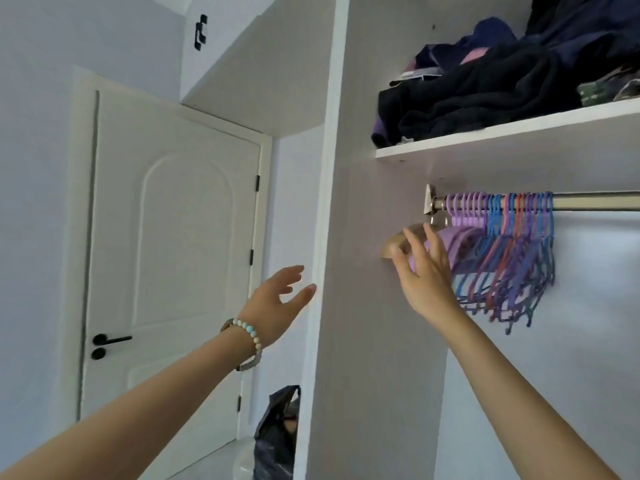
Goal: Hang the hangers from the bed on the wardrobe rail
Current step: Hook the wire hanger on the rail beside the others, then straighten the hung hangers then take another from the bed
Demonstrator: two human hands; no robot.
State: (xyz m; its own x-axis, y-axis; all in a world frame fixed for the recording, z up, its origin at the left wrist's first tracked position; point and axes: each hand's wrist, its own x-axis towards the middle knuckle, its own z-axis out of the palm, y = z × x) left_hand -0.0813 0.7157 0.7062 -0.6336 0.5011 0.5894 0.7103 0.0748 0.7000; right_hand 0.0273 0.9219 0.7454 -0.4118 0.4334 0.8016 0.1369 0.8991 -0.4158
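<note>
A metal wardrobe rail (588, 201) runs under a white shelf. Several purple, blue and red plastic hangers (512, 258) hang bunched at its left end. A tan wooden hanger (393, 244) hangs leftmost, partly behind my right hand. My right hand (424, 271) is raised in front of the hangers, fingers spread and loosely bent, holding nothing. My left hand (278, 299), with a bead bracelet on its wrist, is lifted near the wardrobe's left side panel with its fingers relaxed and empty. The bed is out of view.
The white shelf (502, 140) above the rail carries a pile of dark folded clothes (485, 88). A white door (166, 254) with a black handle stands shut at the left. A dark plastic bag (277, 434) sits low beside the wardrobe panel (318, 237).
</note>
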